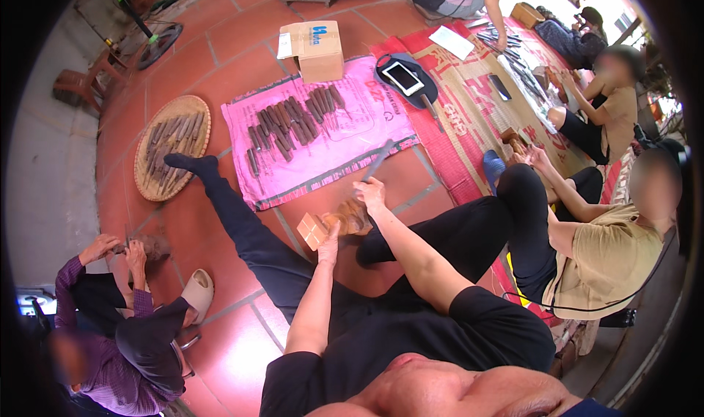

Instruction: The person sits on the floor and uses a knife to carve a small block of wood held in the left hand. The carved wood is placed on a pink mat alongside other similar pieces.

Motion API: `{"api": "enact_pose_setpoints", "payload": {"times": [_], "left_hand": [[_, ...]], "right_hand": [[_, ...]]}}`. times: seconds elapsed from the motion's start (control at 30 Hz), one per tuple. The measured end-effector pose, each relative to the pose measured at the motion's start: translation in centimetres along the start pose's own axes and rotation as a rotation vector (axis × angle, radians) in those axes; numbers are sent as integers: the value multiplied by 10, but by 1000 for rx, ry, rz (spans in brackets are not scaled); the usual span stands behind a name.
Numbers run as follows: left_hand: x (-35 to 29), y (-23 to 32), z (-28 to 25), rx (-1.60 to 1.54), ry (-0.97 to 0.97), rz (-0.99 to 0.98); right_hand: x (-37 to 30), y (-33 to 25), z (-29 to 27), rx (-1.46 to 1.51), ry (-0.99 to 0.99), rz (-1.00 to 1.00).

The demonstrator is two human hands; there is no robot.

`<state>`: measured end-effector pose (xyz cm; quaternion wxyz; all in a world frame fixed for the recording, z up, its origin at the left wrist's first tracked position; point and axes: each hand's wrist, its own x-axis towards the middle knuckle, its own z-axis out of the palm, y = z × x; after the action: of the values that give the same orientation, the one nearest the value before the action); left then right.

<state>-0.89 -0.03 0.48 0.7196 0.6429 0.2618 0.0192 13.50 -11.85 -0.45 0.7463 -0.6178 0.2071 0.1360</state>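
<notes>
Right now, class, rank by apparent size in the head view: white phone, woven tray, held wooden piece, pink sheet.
1. Pink sheet
2. Woven tray
3. Wooden piece, partly hidden by the left hand
4. White phone

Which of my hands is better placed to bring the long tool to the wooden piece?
Probably your right hand: it holds the long grey tool, while your left hand grips the wooden piece.

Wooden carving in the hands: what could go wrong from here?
The bare left hand grips the wooden carving, so that hand might be scraped if the long flat tool in the right hand slipped. The outstretched foot overlaps the round basket in this view; shifting it might jostle the tools inside.
</notes>
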Motion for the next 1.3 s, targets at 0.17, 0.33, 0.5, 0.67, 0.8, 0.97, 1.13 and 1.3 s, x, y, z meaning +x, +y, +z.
{"api": "enact_pose_setpoints", "payload": {"times": [0.17,0.33,0.5,0.67,0.8,0.97,1.13,1.3], "left_hand": [[2,-3,-6,-35,22,3],[4,-8,-5,39,15,-56],[-1,3,-2,-7,9,-88],[3,1,-6,9,26,-11],[-3,0,-4,16,34,-86],[2,-8,-4,-10,23,-7],[-6,8,-2,-36,13,-8],[3,-5,-5,-30,-28,21]], "right_hand": [[-11,0,15,-139,-69,-28],[0,4,13,8,90,-36],[-3,11,15,-143,-12,-38],[3,5,17,-91,120,29],[-1,9,23,-164,6,-82],[13,11,9,-155,118,-21],[-1,6,12,-60,-61,-8],[1,3,9,-50,81,4]]}}
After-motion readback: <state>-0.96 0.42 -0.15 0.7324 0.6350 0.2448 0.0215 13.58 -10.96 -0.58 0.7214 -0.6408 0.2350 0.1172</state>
